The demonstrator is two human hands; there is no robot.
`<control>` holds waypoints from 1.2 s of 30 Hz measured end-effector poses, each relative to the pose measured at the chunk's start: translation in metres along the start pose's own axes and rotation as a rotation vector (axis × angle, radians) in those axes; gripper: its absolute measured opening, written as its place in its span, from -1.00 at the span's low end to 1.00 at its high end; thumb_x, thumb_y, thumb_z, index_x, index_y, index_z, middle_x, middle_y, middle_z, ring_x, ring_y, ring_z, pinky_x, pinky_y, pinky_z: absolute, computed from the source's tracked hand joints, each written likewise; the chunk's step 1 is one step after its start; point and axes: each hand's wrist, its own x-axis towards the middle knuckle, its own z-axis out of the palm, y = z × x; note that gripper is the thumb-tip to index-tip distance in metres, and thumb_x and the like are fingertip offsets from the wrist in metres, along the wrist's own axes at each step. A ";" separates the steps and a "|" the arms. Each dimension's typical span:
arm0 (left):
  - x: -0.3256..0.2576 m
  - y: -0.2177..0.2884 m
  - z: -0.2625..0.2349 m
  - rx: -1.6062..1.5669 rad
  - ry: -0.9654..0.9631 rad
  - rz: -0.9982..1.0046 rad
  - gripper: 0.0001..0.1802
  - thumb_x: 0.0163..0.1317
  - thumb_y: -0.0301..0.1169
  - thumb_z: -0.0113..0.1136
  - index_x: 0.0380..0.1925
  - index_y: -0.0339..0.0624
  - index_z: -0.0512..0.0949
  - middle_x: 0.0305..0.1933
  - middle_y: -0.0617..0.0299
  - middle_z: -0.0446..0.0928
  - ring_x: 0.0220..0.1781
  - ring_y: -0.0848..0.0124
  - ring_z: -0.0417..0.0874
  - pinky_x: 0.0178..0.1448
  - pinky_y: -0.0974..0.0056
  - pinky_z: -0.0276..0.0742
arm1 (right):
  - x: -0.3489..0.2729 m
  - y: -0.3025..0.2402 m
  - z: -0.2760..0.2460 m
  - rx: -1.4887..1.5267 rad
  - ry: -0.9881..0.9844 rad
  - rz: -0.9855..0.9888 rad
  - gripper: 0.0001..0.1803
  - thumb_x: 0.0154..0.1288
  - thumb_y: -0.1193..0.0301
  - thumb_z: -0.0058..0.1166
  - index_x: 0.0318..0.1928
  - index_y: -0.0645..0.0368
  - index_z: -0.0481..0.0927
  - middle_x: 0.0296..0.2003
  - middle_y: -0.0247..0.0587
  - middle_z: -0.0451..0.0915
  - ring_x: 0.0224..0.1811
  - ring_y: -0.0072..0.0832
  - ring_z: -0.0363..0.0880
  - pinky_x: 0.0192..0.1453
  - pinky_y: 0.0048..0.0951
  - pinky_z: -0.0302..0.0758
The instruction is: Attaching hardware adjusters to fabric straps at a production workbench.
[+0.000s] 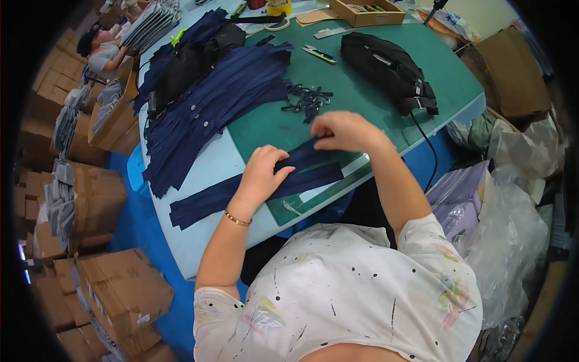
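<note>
A few long navy zipper strips (211, 196) lie across the near edge of the green cutting mat (362, 102). My left hand (262, 175) presses down on the strips, fingers curled over them. My right hand (344, 130) pinches the upper end of a strip near the mat's middle. Just beyond my right hand lies a small heap of dark zipper sliders (309, 98). A large pile of navy zipper strips (211, 102) spreads over the left of the table.
A black waist bag (392, 69) lies at the right of the mat, thread snips (318, 54) near its top, a wooden tray (365, 12) at the far edge. Another black bag (193, 60) rests on the pile. Cardboard boxes (120, 289) stand left; plastic bags (512, 229) right. A person sits far left.
</note>
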 end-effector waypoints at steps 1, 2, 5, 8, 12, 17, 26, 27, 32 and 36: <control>-0.001 0.002 0.004 0.037 0.024 0.011 -0.77 -0.06 -0.46 0.32 -0.37 -0.24 0.51 -0.35 0.13 0.47 -0.24 0.17 0.48 -0.13 0.21 0.43 | -0.011 0.001 0.005 -0.056 0.042 -0.016 -0.78 0.00 0.33 0.26 -0.33 0.12 0.59 -0.32 -0.25 0.55 -0.20 -0.32 0.54 -0.13 -0.35 0.46; -0.001 0.004 0.005 0.041 0.026 0.017 -0.77 -0.06 -0.46 0.32 -0.37 -0.24 0.51 -0.35 0.13 0.47 -0.24 0.17 0.48 -0.13 0.21 0.43 | -0.019 0.002 0.009 -0.101 0.070 -0.040 -0.77 -0.03 0.36 0.27 -0.32 0.10 0.58 -0.24 -0.27 0.51 -0.10 -0.29 0.48 -0.05 -0.33 0.43; -0.001 0.006 0.005 -0.004 0.071 -0.027 -0.79 -0.09 -0.50 0.31 -0.41 -0.23 0.50 -0.38 0.14 0.47 -0.28 0.17 0.47 -0.17 0.20 0.43 | -0.026 0.005 0.012 -0.155 0.203 -0.078 -0.79 -0.03 0.39 0.27 -0.34 0.10 0.56 -0.21 -0.27 0.50 -0.09 -0.27 0.46 -0.04 -0.33 0.41; -0.002 0.007 0.001 -0.047 0.111 -0.045 -0.79 -0.10 -0.53 0.30 -0.44 -0.23 0.47 -0.40 0.14 0.46 -0.31 0.16 0.47 -0.20 0.19 0.42 | -0.030 -0.009 0.003 -0.132 0.342 -0.150 -0.83 -0.02 0.42 0.26 -0.38 0.12 0.54 -0.34 -0.28 0.53 -0.21 -0.27 0.50 -0.13 -0.33 0.42; 0.007 0.031 -0.007 -0.203 0.167 0.016 -0.56 -0.03 -0.41 0.32 -0.10 -0.21 0.48 -0.19 0.07 0.50 -0.11 0.12 0.51 -0.06 0.19 0.43 | -0.026 -0.043 -0.003 0.120 0.417 -0.183 -0.79 0.00 0.46 0.27 -0.31 0.18 0.55 -0.52 -0.29 0.51 -0.47 -0.45 0.49 -0.38 -0.47 0.41; 0.011 0.020 0.001 -0.256 0.275 -0.037 -0.74 0.04 -0.48 0.26 -0.24 -0.32 0.51 -0.31 0.06 0.52 -0.31 0.18 0.54 -0.21 0.27 0.45 | -0.004 -0.057 -0.002 0.409 0.427 -0.049 -0.78 0.07 0.55 0.23 -0.22 0.23 0.55 -0.46 -0.33 0.54 -0.48 -0.66 0.44 -0.38 -0.60 0.41; 0.012 0.021 -0.012 -0.416 0.345 -0.113 -0.82 0.16 -0.44 0.19 -0.27 -0.31 0.52 -0.35 0.13 0.50 -0.37 0.31 0.51 -0.23 0.32 0.42 | -0.001 -0.067 0.027 0.362 0.556 -0.321 -0.80 0.06 0.65 0.16 -0.25 0.21 0.64 -0.41 -0.25 0.54 -0.44 -0.51 0.51 -0.36 -0.60 0.44; 0.012 0.023 -0.017 -0.291 0.311 -0.019 -0.83 0.17 -0.45 0.16 -0.26 -0.29 0.52 -0.36 0.14 0.49 -0.37 0.30 0.51 -0.22 0.30 0.41 | -0.004 -0.069 0.031 0.362 0.558 -0.316 -0.80 0.06 0.65 0.16 -0.25 0.21 0.64 -0.41 -0.25 0.54 -0.44 -0.51 0.51 -0.36 -0.60 0.44; 0.003 0.030 -0.017 0.382 0.377 0.379 -0.82 0.10 -0.47 0.15 -0.26 -0.21 0.52 -0.36 0.22 0.48 -0.33 0.31 0.51 -0.20 0.25 0.34 | -0.017 -0.071 0.067 0.674 0.668 -0.125 -0.84 0.13 0.54 0.17 -0.24 0.25 0.61 -0.42 -0.30 0.57 -0.42 -0.54 0.55 -0.36 -0.58 0.48; -0.006 0.030 -0.013 0.589 0.393 0.499 -0.80 0.05 -0.51 0.14 -0.26 -0.16 0.51 -0.33 0.24 0.49 -0.26 0.32 0.52 -0.18 0.26 0.32 | -0.009 -0.067 0.080 1.443 0.439 0.247 -0.81 0.25 0.44 0.08 -0.20 0.31 0.59 -0.38 -0.36 0.57 -0.40 -0.68 0.50 -0.32 -0.66 0.45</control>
